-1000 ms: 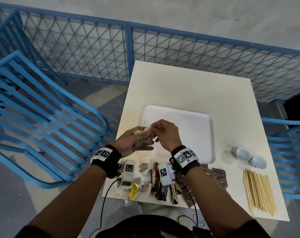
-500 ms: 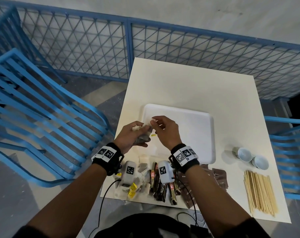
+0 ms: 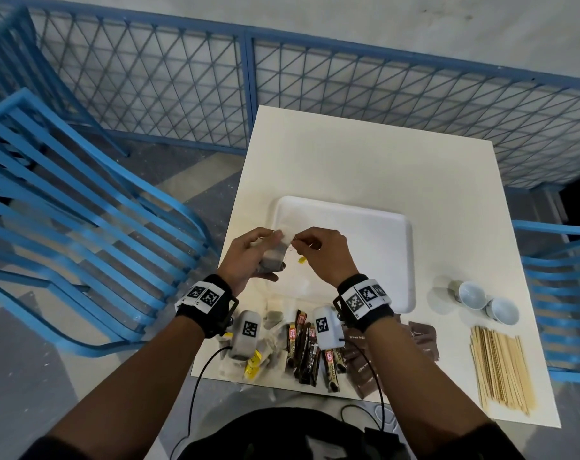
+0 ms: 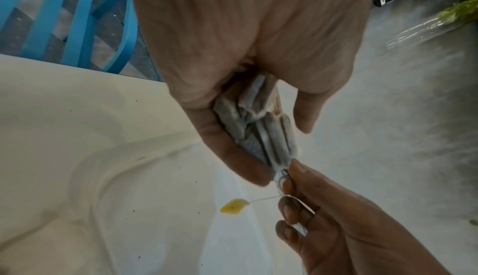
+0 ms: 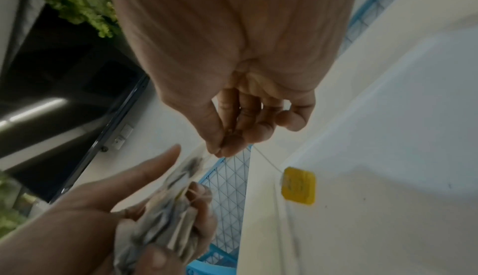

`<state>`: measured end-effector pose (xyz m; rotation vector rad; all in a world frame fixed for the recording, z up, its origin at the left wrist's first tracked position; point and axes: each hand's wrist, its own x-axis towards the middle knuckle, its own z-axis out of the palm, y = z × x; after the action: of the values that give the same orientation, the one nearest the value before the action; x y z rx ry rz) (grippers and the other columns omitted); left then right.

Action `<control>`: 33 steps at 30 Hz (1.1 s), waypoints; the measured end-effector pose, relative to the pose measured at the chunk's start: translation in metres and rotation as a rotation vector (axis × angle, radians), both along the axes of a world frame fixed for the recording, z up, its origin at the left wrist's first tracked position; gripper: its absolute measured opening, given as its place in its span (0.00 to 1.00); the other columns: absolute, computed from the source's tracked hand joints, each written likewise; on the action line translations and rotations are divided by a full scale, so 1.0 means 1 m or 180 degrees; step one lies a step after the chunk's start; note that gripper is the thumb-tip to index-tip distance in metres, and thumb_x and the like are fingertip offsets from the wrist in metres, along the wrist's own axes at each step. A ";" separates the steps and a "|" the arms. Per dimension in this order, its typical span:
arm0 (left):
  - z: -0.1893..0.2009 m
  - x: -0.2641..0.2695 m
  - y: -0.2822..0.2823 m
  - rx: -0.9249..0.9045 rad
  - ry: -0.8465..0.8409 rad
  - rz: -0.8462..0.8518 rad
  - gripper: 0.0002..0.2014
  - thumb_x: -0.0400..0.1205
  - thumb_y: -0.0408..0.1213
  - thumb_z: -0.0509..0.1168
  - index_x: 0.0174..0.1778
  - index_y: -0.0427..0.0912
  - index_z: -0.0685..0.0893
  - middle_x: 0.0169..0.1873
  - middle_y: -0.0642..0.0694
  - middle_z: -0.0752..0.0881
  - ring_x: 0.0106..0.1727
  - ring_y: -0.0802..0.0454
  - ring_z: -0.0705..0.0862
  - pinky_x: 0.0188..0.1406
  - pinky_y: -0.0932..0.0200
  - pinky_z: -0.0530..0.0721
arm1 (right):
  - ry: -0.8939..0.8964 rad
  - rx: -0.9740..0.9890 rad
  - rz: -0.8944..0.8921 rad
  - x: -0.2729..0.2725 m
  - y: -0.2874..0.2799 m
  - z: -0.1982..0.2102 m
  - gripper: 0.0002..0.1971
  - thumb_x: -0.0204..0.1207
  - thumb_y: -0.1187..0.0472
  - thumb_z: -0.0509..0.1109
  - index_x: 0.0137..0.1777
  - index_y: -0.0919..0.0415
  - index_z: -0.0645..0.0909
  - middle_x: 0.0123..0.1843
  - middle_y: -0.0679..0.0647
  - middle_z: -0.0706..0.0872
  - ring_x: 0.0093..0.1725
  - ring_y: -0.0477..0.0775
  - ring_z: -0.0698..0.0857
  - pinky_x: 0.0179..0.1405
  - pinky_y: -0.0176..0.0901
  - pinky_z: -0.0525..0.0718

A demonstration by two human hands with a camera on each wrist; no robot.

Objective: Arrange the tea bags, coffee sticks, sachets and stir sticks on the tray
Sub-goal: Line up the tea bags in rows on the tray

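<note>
Two hands meet over the tray's (image 3: 375,227) near-left corner. Left hand (image 3: 249,257) grips a bundle of tea bags (image 3: 273,258), fingers and thumb curled round it. Right hand (image 3: 322,252) pinches the top edge of one bag (image 4: 280,177) at the bundle's end w/ thumb and forefinger; its string runs down to a yellow tag (image 3: 301,259) hanging just above the tray floor.

On the table (image 3: 365,161), at 6 o'clock from the tray: more tea bags w/ yellow tags (image 3: 253,363), then coffee sticks (image 3: 303,350), then brown sachets (image 3: 421,336) going toward 5. Stir sticks (image 3: 501,368) lie in a flat bunch at approx 4 o'clock, near the table's right edge. Two cups (image 3: 486,302) sit touching at 3 o'clock, just beside the tray. Blue chairs (image 3: 66,210) flank the table; blue fence (image 3: 315,78) at 12.
</note>
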<state>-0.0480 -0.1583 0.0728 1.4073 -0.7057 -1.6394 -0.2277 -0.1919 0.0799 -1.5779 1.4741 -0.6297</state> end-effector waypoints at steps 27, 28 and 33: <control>0.000 -0.003 0.007 -0.0186 -0.0371 0.0076 0.08 0.87 0.44 0.70 0.48 0.43 0.87 0.35 0.41 0.88 0.35 0.40 0.89 0.32 0.51 0.89 | 0.0427 -0.0163 0.0561 -0.005 0.009 0.038 0.09 0.82 0.49 0.71 0.47 0.51 0.91 0.45 0.43 0.89 0.38 0.39 0.82 0.42 0.23 0.75; 0.001 -0.003 0.007 -0.0215 -0.0346 0.0082 0.07 0.86 0.43 0.70 0.47 0.43 0.88 0.35 0.41 0.88 0.35 0.40 0.88 0.31 0.51 0.89 | 0.0472 -0.0236 0.0412 -0.004 0.008 0.036 0.09 0.83 0.51 0.70 0.49 0.53 0.90 0.46 0.44 0.89 0.38 0.38 0.81 0.45 0.25 0.76; 0.003 -0.003 0.008 -0.0260 -0.0127 -0.0015 0.08 0.85 0.43 0.71 0.49 0.41 0.88 0.38 0.39 0.88 0.34 0.39 0.86 0.28 0.54 0.86 | 0.0142 0.0024 0.0187 -0.001 0.001 0.030 0.14 0.84 0.59 0.68 0.67 0.47 0.84 0.51 0.49 0.89 0.41 0.49 0.85 0.50 0.38 0.81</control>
<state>-0.0515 -0.1501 0.0762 1.3840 -0.7906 -1.5722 -0.2287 -0.1905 0.1101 -1.6329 1.4555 -0.5576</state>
